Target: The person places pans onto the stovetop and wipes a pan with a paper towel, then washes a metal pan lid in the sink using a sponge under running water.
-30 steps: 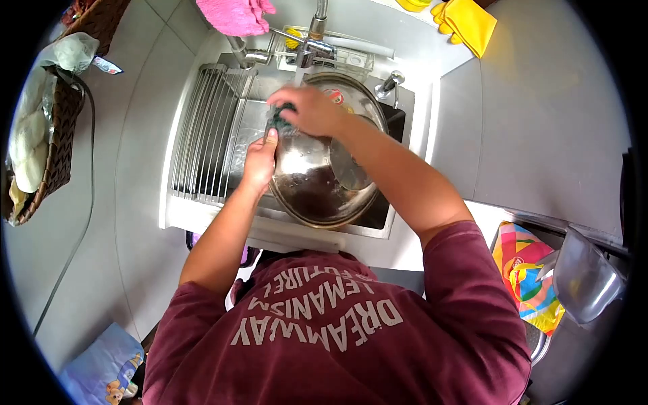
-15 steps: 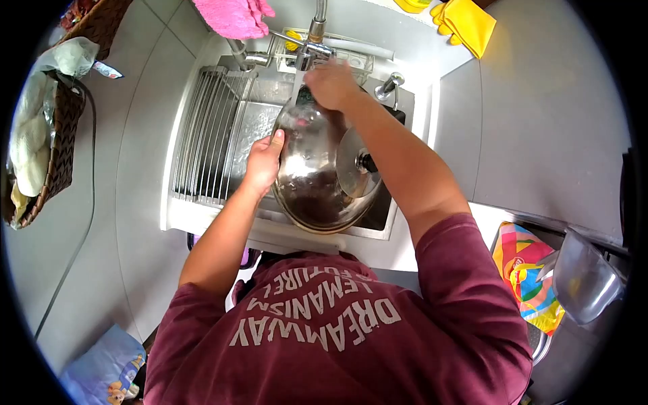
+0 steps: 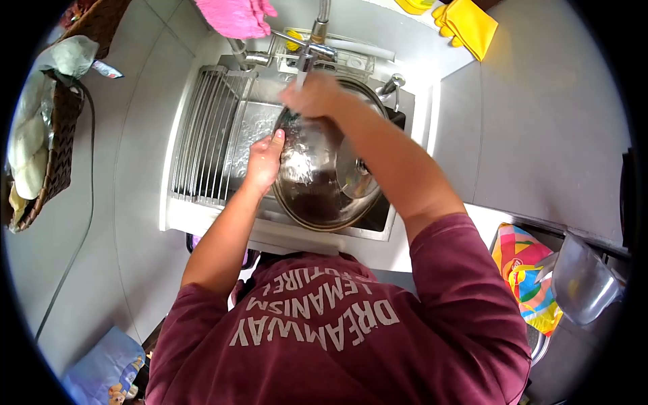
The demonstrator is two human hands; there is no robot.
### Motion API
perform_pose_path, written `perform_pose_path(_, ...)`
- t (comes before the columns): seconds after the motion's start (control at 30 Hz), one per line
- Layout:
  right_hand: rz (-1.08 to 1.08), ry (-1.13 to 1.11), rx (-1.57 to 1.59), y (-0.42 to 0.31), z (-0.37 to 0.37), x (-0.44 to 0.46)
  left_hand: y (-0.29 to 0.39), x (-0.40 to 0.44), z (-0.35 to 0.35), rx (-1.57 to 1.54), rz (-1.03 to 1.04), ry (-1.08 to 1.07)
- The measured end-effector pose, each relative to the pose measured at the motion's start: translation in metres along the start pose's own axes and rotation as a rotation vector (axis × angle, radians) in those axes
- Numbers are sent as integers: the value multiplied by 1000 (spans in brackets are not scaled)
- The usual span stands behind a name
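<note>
A large, round, shiny lid (image 3: 307,192) with a dark knob (image 3: 362,167) on a clear or pale disc is held tilted over the sink (image 3: 260,118). My left hand (image 3: 265,158) grips its left edge, thumb on top and fingers hidden underneath. On the lid's upper part, just below the faucet (image 3: 312,50), my right hand (image 3: 314,96) is smeared by motion. A small dark green patch shows beneath it, but I cannot tell what it is. Water runs from the faucet by the right hand.
A metal rod drying rack (image 3: 209,135) covers the sink's left side. Pink cloth (image 3: 236,17) hangs beside the faucet, and yellow gloves (image 3: 469,27) lie at the back right. A woven basket (image 3: 61,145) stands on the left counter. A small tap (image 3: 393,84) rises behind the sink's right side.
My right hand has moved left and slightly down across the lid's upper part. The lid has turned or tilted slightly, while my left hand keeps its grip at the edge.
</note>
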State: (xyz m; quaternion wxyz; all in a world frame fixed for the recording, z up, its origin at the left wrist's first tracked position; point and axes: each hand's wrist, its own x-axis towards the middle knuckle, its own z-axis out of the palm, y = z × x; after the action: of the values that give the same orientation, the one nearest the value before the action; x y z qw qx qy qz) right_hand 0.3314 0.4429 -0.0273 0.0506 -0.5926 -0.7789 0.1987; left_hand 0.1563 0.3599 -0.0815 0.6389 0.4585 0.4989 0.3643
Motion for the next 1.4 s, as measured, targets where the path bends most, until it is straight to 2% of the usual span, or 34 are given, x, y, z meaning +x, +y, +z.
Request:
perform_pose_path(0.03,142,-9,153,14,-9,0,-6,-2,-7,-77,-88,-26)
perform_pose_path(0.13,124,-28,-69,41,-20,5,-21,-10,-15,-242,-73,-31)
perform_pose_path(0.17,51,45,-160,43,-17,7,-28,-12,-15,-214,-51,-1)
perform_pose_path(0.23,-106,187,-335,32,-10,12,-33,-6,-24,-23,-74,-2)
perform_pose_path(0.27,-94,165,-318,27,-4,10,-36,-6,-29,79,-95,1)
perform_pose_path(0.3,-84,147,-303,21,-1,8,-8,-9,-13,-1,-77,44)
perform_pose_path(0.33,-74,133,-290,17,1,9,-2,-2,-9,72,-97,110)
perform_pose_path(0.37,-266,315,-309,23,25,14,3,9,-5,144,-115,177)
perform_pose_path(0.4,-252,344,-287,13,25,14,7,20,-3,212,-131,246)
perform_pose_path(0.47,-223,395,-233,-13,31,-1,0,31,-6,335,-46,256)
perform_pose_path(0.53,-387,481,-156,-15,35,-10,-4,35,-9,425,104,270)
perform_pose_path(0.57,-468,523,-118,-12,37,-12,-7,33,-13,483,56,318)
perform_pose_path(0.67,117,550,-246,31,48,1,-21,20,-21,397,38,358)
perform_pose_path(0.7,187,777,-147,31,52,2,-22,16,-14,291,27,402)
perform_pose_path(0.73,-17,793,-111,20,60,6,-30,17,-11,297,-4,411)
perform_pose_path(0.8,-430,802,-44,-12,82,8,-39,24,-1,85,-6,401)
perform_pose_path(0.83,-488,564,-69,-29,65,-8,-39,22,3,51,-43,411)
perform_pose_path(0.93,-39,203,-149,-9,32,5,-29,13,3,-12,-112,452)
perform_pose_path(0.97,-65,801,-440,4,48,6,-25,8,5,-15,-109,461)
perform_pose_path(1.03,-468,734,-54,-11,69,9,-26,7,5,-77,-169,429)
perform_pose_path(1.1,-770,567,87,-37,63,-6,-22,9,16,-259,-128,466)
perform_pose_path(1.13,-698,530,-34,-32,64,-2,-18,7,18,-343,-112,488)
perform_pose_path(1.2,-550,459,-274,-9,58,14,-28,8,8,-205,-150,459)
perform_pose_path(1.23,-323,348,-377,-2,43,12,-30,1,4,-140,-171,442)
perform_pose_path(1.3,-287,263,-330,-3,43,16,-54,8,-7,6,-166,400)
perform_pose_path(1.33,-258,214,-304,-6,44,13,-52,6,-2,-88,-152,429)
perform_pose_path(1.4,-695,382,31,-34,61,-6,-39,8,13,-291,-104,491)
